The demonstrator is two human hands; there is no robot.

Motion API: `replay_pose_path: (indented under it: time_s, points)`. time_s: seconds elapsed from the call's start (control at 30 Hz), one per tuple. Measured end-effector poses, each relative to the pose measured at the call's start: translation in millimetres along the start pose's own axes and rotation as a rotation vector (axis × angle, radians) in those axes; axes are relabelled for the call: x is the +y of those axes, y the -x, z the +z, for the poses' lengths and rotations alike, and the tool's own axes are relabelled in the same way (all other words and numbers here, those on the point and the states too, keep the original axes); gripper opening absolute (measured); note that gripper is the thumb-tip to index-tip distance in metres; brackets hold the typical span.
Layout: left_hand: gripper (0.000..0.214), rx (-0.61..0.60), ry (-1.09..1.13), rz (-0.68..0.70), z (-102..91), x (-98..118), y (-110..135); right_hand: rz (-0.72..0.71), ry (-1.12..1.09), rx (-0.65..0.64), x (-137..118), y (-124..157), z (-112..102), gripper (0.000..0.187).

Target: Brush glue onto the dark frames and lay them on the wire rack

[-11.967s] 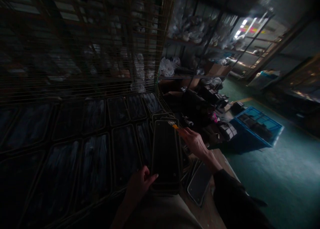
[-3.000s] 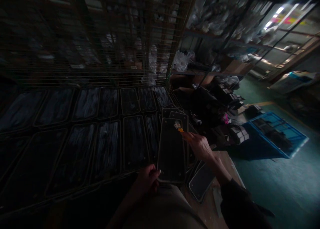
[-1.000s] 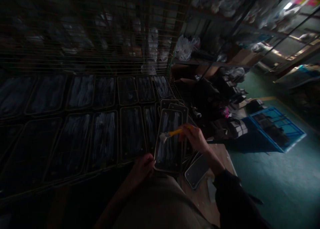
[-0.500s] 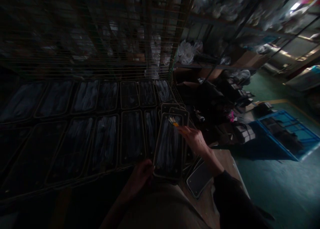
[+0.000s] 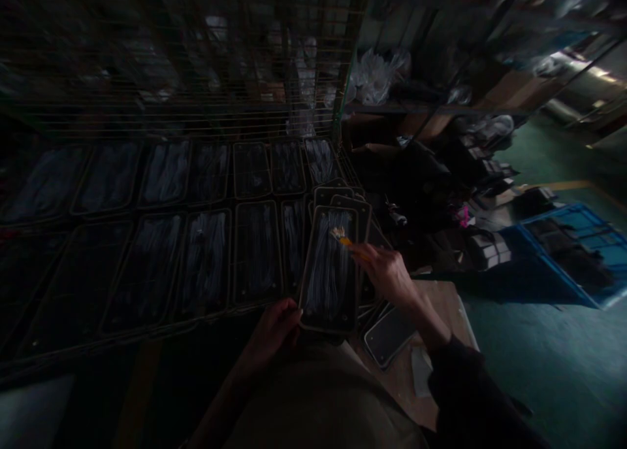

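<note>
A dark rectangular panel (image 5: 327, 279) with rounded corners and a pale rim lies on top of a small stack in front of me. Whitish streaks run along its length. My right hand (image 5: 386, 269) grips a paintbrush (image 5: 345, 240) with a yellow handle, its pale bristles over the panel's upper part. Whether the bristles touch the surface is hard to see in the dim light. At the panel's lower left corner, my left hand (image 5: 278, 325) pinches the edge between thumb and fingers.
Two rows of similar streaked panels (image 5: 257, 253) lie to the left, before a wire mesh rack (image 5: 206, 102). Another panel (image 5: 389, 334) rests on a wooden board (image 5: 448, 305) at right. Beyond stand a blue crate (image 5: 563, 259) and shelves with plastic bags (image 5: 375, 76).
The brush has moved a little down the panel toward me in my right hand. My left hand stays at the corner, while the whole view has tilted slightly downward.
</note>
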State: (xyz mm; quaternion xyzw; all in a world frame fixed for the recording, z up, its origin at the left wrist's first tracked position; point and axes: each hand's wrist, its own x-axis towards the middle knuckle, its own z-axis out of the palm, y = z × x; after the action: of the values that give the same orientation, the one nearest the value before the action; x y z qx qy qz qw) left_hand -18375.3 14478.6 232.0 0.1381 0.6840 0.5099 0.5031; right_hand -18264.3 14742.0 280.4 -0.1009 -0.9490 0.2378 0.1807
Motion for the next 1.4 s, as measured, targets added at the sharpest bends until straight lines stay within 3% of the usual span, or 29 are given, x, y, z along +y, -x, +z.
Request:
replay_pose_path:
  time_s: [0.13, 0.23, 0.33, 0.47, 0.63, 0.87, 0.93, 1.0, 1.13, 1.23, 1.4]
  points:
    - [0.027, 0.021, 0.027, -0.054, 6.1, 1.0, 0.1, -0.070, -0.119, -0.103, -34.3, 53.3, -5.4, 0.021]
    - [0.026, 0.041, 0.042, -0.054, 8.9, -0.4, -1.6, -0.039, -0.259, -0.180, -54.6, 81.3, -10.0, 0.022]
    - [0.026, 0.049, 0.031, -0.058, 10.0, -3.6, -3.1, 0.083, -0.399, -0.273, -63.1, 97.3, -13.1, 0.021]
    - [0.026, 0.050, 0.031, -0.048, 12.0, -7.4, -3.1, 0.297, -0.558, -0.336, -55.3, 113.5, -21.8, 0.021]
    - [0.027, 0.043, -0.032, -0.049, 14.7, -7.6, -2.5, 0.371, -0.484, -0.168, -26.6, 118.9, -32.3, 0.022]
    - [0.030, 0.047, -0.096, -0.043, 14.1, -8.6, -4.6, 0.202, -0.269, 0.116, -15.4, 101.2, -22.8, 0.022]
    - [0.030, 0.064, -0.097, -0.042, 14.8, -9.9, -4.8, 0.145, -0.274, 0.106, -21.4, 102.0, -21.2, 0.020]
    - [0.030, 0.086, -0.078, -0.040, 16.0, -11.7, -4.8, 0.149, -0.307, 0.015, -28.3, 105.5, -24.9, 0.019]
    - [0.032, 0.108, -0.027, -0.008, 18.8, -11.9, -4.8, 0.306, -0.462, -0.153, -34.1, 110.6, -41.2, 0.018]
    - [0.034, 0.102, -0.019, 0.008, 21.5, -5.8, -5.3, 0.381, -0.464, 0.036, -28.8, 106.2, -45.5, 0.019]
    - [0.041, 0.018, 0.108, -0.025, 24.8, 8.7, -7.1, 0.386, -0.295, 0.384, -16.9, 89.3, -31.4, 0.021]
